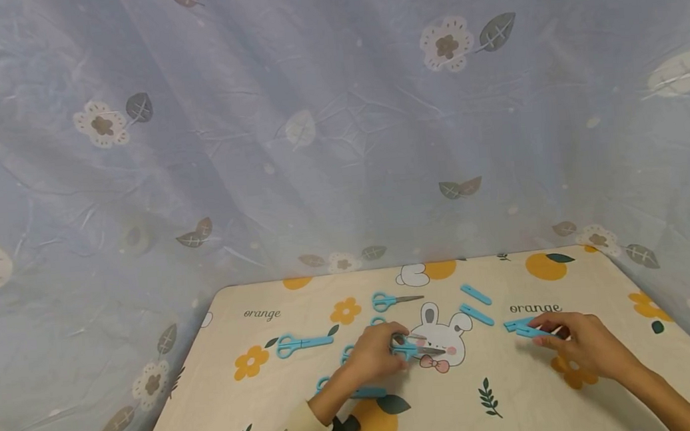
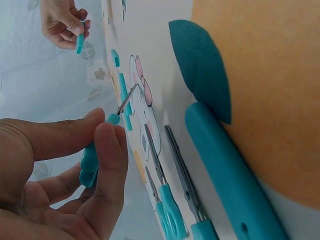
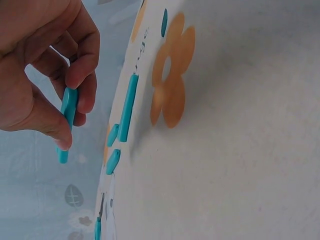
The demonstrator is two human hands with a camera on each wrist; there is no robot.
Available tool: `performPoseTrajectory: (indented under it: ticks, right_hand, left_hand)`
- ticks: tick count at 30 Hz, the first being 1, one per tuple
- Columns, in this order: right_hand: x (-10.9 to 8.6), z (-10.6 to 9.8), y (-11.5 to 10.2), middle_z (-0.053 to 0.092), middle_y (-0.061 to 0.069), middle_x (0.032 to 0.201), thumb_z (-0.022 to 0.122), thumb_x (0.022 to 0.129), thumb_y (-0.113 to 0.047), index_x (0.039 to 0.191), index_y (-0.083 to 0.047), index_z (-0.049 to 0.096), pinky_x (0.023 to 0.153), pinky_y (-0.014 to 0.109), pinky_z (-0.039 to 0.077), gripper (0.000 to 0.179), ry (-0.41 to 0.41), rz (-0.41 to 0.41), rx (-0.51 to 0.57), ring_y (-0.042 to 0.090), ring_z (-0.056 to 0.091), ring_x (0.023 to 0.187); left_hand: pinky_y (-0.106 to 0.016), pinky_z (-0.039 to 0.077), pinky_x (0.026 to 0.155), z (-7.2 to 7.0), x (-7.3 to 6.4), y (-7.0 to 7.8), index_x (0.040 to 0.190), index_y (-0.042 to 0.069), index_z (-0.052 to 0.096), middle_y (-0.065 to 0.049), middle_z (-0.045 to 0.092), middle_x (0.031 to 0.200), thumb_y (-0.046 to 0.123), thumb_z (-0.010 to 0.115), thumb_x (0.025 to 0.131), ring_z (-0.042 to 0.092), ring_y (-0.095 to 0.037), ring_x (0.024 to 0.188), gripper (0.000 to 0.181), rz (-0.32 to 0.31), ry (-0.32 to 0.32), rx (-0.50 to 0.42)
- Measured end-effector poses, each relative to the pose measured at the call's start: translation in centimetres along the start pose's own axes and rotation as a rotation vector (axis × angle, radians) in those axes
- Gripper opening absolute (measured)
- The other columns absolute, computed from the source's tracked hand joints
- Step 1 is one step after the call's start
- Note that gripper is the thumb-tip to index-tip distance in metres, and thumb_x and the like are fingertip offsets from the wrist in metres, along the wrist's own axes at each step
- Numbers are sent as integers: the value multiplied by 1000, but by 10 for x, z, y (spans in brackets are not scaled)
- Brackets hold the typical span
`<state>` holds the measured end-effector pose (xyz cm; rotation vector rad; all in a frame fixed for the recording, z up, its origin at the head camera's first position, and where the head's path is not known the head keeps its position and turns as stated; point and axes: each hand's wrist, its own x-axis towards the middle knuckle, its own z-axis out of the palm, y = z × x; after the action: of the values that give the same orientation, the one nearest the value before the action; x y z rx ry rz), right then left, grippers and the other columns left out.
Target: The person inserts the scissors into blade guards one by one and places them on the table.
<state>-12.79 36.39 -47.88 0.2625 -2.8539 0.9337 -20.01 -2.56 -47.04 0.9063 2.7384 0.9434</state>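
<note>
My left hand [image 1: 371,355] grips a pair of scissors [image 1: 407,349] by its light-blue handles, held above the table. Its bare metal blades [image 2: 128,99] point away from the fingers, toward the right side of the table. On the right, my right hand [image 1: 591,345] pinches a slim blue blade cover [image 3: 69,110] between thumb and fingers, raised off the cloth. Another blade cover [image 3: 129,107] lies on the cloth close below that hand. Two more covers [image 1: 476,294] lie between the hands, farther back.
Uncapped scissors [image 1: 383,301] lie behind my left hand, with others partly hidden by it. A covered pair [image 1: 302,343] lies at left. Near my left wrist is a blue cover [image 1: 368,393]. A patterned cream cloth [image 1: 443,409] covers the table; a blue-grey curtain [image 1: 343,195] hangs behind.
</note>
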Motion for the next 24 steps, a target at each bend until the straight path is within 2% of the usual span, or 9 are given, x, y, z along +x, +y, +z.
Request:
performPoseTrajectory:
  ticks: [7,13,18,24]
  right_hand:
    - [1,1,-1,71,-13,89,78,86,-30,101,-25,74,62,22,52,17,3,-4,15,-2,60,70]
    - [3,3,-1,71,-13,91,79,85,-28,101,-26,74,63,22,53,16,-13,-10,24,-3,61,75]
    - [3,4,-2,71,-11,93,77,87,-30,103,-24,74,65,22,53,17,-40,-14,60,-2,62,78]
    - [3,1,-3,71,6,112,73,91,-26,110,-17,74,64,23,52,21,-158,24,215,5,62,80]
  left_hand:
    - [-21,46,59,-2,-3,-5,121,10,69,-1,70,102,9,82,77,53,-6,73,46,-39,-17,-6]
    - [-21,49,49,-4,-4,-8,121,9,68,-2,68,100,7,82,77,57,-4,57,47,-86,-37,-138]
    - [-26,51,46,-6,-5,-13,122,10,66,-2,65,104,4,81,79,63,-11,50,46,-127,-66,-270]
    - [-25,54,47,-6,-6,-19,122,8,65,-5,63,106,-2,74,84,63,-12,51,41,-123,-61,-336]
